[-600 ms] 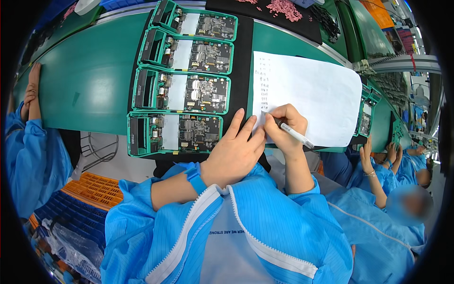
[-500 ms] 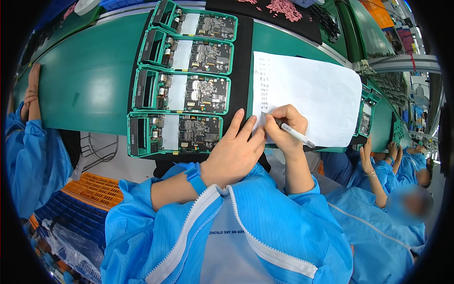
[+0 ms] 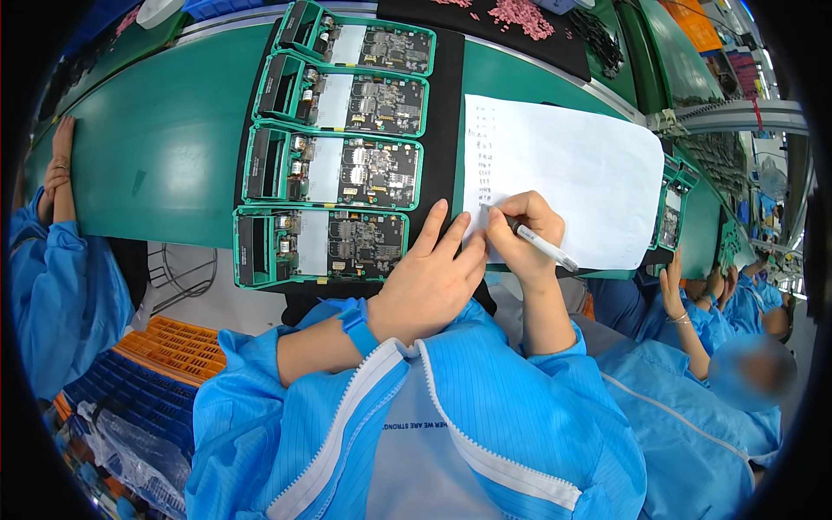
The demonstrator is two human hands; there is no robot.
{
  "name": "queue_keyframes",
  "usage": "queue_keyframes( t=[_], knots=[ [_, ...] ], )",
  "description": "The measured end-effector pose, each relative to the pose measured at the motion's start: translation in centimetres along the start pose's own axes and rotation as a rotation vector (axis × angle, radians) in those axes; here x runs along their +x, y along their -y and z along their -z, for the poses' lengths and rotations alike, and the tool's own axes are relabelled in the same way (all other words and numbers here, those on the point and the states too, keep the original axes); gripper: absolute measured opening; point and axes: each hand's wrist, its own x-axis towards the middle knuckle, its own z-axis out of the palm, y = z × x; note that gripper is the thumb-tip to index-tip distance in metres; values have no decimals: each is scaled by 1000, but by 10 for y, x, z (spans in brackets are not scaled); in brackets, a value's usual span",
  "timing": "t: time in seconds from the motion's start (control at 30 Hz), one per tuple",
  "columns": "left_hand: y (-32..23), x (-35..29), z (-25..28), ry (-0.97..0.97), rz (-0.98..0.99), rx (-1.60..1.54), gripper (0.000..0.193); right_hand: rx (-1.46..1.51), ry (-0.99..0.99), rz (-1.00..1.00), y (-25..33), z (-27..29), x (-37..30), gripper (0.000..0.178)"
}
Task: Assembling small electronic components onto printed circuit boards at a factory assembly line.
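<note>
Workbench point(image 3: 173, 182), wide and green, spreads out before me, and four open green housings point(image 3: 325, 169) with circuit boards lie in a column on my left. To their right lies the white sheet point(image 3: 576, 182), handwriting running down its left side. Here's my left hand point(image 3: 431, 282), open, fingers stretched to the sheet's lower left edge. My right hand point(image 3: 526, 253), on that corner, pinches the pen point(image 3: 548, 246), its tip hard to make out beside my thumb.
</note>
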Motion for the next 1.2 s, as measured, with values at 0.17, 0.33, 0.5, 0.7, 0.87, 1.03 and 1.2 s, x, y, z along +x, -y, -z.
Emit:
queue_keyframes(
  t=[0.17,0.33,0.5,0.7,0.87,1.03,1.2],
  knots=[
    [0,-1,0,-2,-3,-4,33,12,-8,-26,4,-1,0,12],
    [0,-1,0,1,-3,5,33,-11,-4,-13,2,-1,0,13],
    [0,-1,0,8,-5,10,33,-17,39,-16,3,1,-1,14],
    [-1,-1,0,2,-1,-7,33,-18,-18,-36,4,-1,0,14],
    [0,-1,-2,-4,-3,-12,34,-21,-17,-51,4,0,-1,15],
    [-1,-1,-1,0,0,-16,34,-19,-17,-25,-1,0,-3,15],
    [-1,-1,-1,3,-2,-11,34,-12,-30,-27,1,0,-2,15]
  ],
)
